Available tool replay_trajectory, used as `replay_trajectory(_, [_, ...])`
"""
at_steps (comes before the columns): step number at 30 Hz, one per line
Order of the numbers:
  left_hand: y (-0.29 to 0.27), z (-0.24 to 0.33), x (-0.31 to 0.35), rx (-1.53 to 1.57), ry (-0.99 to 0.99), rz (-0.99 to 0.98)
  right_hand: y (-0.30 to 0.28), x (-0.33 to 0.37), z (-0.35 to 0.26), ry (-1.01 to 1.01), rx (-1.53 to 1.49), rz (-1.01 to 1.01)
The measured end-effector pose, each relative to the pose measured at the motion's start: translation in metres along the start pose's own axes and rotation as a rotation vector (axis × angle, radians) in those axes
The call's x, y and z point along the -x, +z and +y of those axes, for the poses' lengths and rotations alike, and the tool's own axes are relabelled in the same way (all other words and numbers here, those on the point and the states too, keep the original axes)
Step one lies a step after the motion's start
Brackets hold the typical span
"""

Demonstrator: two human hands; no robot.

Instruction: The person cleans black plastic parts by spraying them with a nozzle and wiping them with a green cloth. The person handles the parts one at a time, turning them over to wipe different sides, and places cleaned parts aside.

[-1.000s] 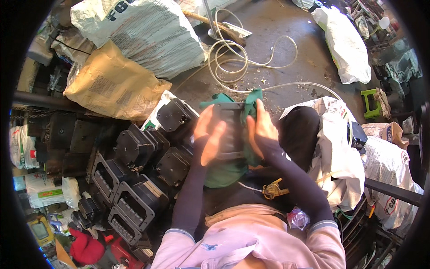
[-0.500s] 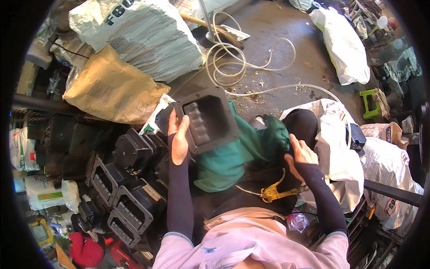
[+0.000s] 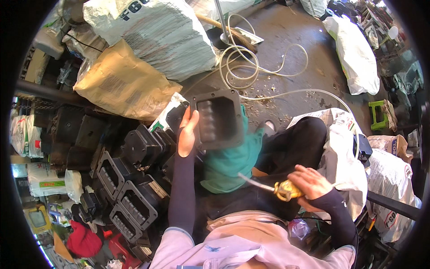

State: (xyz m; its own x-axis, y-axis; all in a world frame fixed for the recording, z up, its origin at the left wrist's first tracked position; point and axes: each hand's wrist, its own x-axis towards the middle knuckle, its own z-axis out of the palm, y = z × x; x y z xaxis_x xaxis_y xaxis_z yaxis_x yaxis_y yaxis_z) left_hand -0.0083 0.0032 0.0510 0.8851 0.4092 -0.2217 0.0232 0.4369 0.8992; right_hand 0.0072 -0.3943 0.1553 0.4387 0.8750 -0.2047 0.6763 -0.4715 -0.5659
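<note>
A black rectangular plastic housing [image 3: 238, 117], with a wide flanged rim and a ridged inner wall, is held up over my lap by my left hand [image 3: 188, 130]. Its thumb lies over the rim's left side, and the fingers are behind. Under the housing, a green cloth [image 3: 229, 168] drapes across my leg. Lower right, my right hand [image 3: 311, 183] is wrapped round a yellow air blow gun [image 3: 286, 190]. The gun's thin pale nozzle points left towards the cloth, apart from the housing.
Several similar black housings [image 3: 127, 186] are stacked to my left. Behind them lies a brown paper bag [image 3: 127, 83] beside a large white sack [image 3: 161, 40]. A clear hose [image 3: 257, 71] coils on the floor. White sacking [image 3: 345, 166] borders my right leg; a green stool [image 3: 378, 115] stands far right.
My right hand has left the green cloth's edge, moved down and taken up the blow gun from my lap. The cloth's right end has dropped. My left hand keeps the housing raised.
</note>
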Motion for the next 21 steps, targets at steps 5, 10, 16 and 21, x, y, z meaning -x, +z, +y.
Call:
replay_trajectory(5, [0.015,0.004,-0.015,0.065,0.132,-0.023,-0.021,-0.043,-0.018,-0.029,0.030,0.234])
replay_trajectory(10, [0.023,0.007,-0.038,0.044,0.222,0.034,-0.015,-0.087,-0.017,0.061,0.108,0.181])
replay_trajectory(16, [0.014,-0.002,-0.043,0.012,0.251,0.032,-0.016,-0.104,-0.018,0.076,0.142,0.200])
replay_trajectory(21, [0.000,-0.012,-0.048,0.051,0.179,-0.014,-0.009,-0.112,-0.023,0.034,0.149,0.230])
